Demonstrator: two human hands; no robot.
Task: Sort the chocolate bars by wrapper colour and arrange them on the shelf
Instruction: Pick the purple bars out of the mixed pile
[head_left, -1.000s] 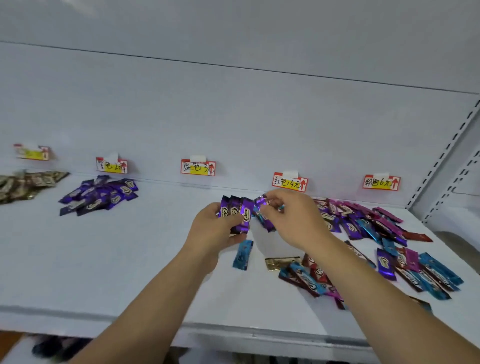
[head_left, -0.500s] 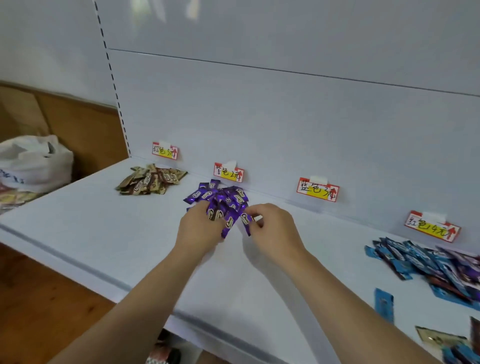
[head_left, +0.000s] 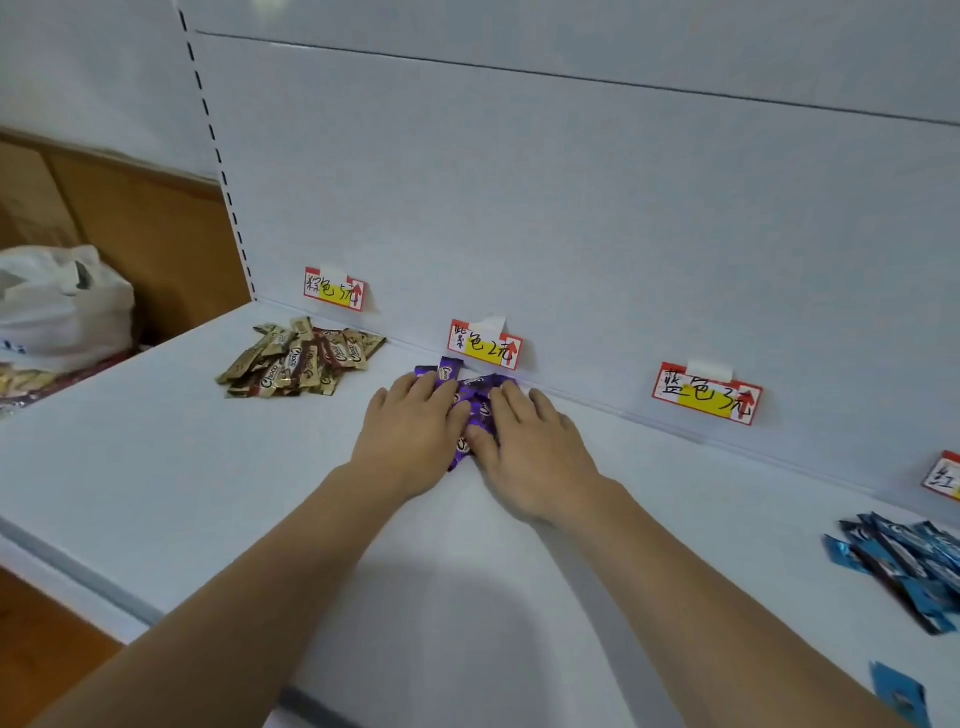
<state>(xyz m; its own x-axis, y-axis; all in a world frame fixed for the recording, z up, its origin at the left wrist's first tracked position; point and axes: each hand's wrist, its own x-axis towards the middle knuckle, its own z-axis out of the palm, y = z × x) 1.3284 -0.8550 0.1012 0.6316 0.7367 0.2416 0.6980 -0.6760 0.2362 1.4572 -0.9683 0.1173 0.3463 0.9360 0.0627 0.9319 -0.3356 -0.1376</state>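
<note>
A pile of purple chocolate bars (head_left: 475, 402) lies on the white shelf (head_left: 156, 467) just below the purple price label (head_left: 484, 345). My left hand (head_left: 410, 436) lies flat on the pile's left side with straight fingers. My right hand (head_left: 530, 447) presses flat on its right side. The hands hide most of the pile. A heap of brown and gold bars (head_left: 298, 358) lies to the left under the brown label (head_left: 334, 288). Blue bars (head_left: 904, 561) lie at the right edge, and a single blue bar (head_left: 898, 693) sits near the bottom right.
A blue price label (head_left: 706, 395) and part of a red label (head_left: 943, 478) hang on the back panel. A white plastic bag (head_left: 57, 306) sits off the shelf's left end beside a wooden wall. The shelf's front edge (head_left: 78, 571) runs diagonally at the lower left.
I carried the purple bars left from the mixed heap to the purple pile. My hands, which were pinching the bars, now lie flat on the pile against the back panel.
</note>
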